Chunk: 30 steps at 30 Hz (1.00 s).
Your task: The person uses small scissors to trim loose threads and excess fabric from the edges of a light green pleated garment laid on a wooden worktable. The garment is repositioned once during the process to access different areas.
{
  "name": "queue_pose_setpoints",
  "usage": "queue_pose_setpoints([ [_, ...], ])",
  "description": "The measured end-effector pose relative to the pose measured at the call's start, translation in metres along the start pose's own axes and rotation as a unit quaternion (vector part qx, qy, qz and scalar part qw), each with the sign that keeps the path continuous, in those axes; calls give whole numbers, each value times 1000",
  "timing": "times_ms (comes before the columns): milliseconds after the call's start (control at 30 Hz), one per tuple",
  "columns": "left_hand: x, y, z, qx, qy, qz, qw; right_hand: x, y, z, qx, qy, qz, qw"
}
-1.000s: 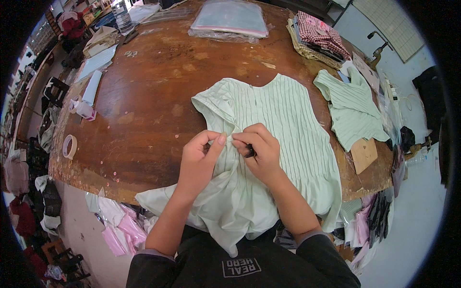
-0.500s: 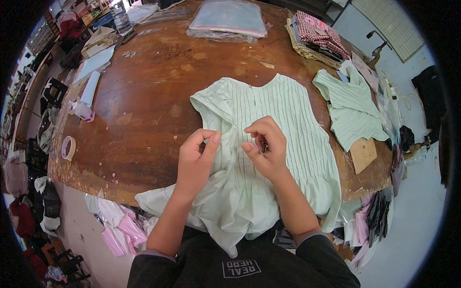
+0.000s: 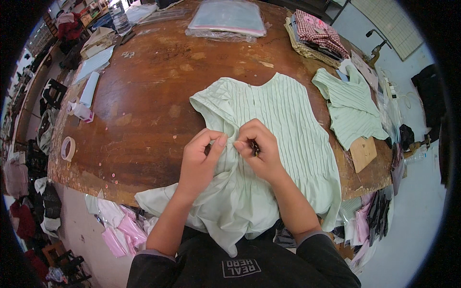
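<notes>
A pale green pleated sleeveless top [image 3: 288, 129] lies spread on the wooden table in front of me, its left side folded over and its lower edge hanging toward me. Above its folded side, my left hand [image 3: 201, 156] is closed in a pinch of thumb and forefinger. Whatever is between those fingertips is too small to make out. My right hand [image 3: 259, 151] is just beside it, thumb and forefinger pressed together. A small dark metal thing [image 3: 254, 148] shows inside its curled fingers; its kind is hidden.
Another pale green top [image 3: 353, 108] lies at the right, near a tan card [image 3: 363, 154]. Clear plastic bags [image 3: 226, 19] and folded checked clothes [image 3: 319, 33] are at the back. At the left are a tape roll [image 3: 68, 149] and a small bottle [image 3: 82, 111].
My right hand has moved slightly left, and its thumb and forefinger have come together. My left hand has shifted a little toward the right. The top stays in place.
</notes>
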<state>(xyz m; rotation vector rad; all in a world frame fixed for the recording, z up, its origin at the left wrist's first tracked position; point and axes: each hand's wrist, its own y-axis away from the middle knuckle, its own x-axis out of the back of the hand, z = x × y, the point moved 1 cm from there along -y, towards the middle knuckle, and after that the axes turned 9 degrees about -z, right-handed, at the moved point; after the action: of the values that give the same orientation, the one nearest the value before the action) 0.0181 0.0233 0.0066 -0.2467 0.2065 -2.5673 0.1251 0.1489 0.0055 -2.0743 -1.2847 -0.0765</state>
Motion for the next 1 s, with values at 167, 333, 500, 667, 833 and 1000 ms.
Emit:
queue_pose_setpoints([
  [167,-7,-2,8,-38,-114,60,991,-4,3,-2,52,37,-25,998],
  [333,0,-1,-2,12,-39,68,997,8,3,-11,-67,42,6,997],
  [500,5,-1,-2,84,60,46,994,17,1,-7,-57,98,-14,994],
  [667,6,-1,-4,62,46,52,996,17,-6,-10,50,197,-28,979],
  [833,6,-3,11,9,-84,42,995,16,-5,-16,64,264,-21,962],
  [1000,5,-3,16,32,-79,27,996,15,-6,-17,67,263,-18,962],
])
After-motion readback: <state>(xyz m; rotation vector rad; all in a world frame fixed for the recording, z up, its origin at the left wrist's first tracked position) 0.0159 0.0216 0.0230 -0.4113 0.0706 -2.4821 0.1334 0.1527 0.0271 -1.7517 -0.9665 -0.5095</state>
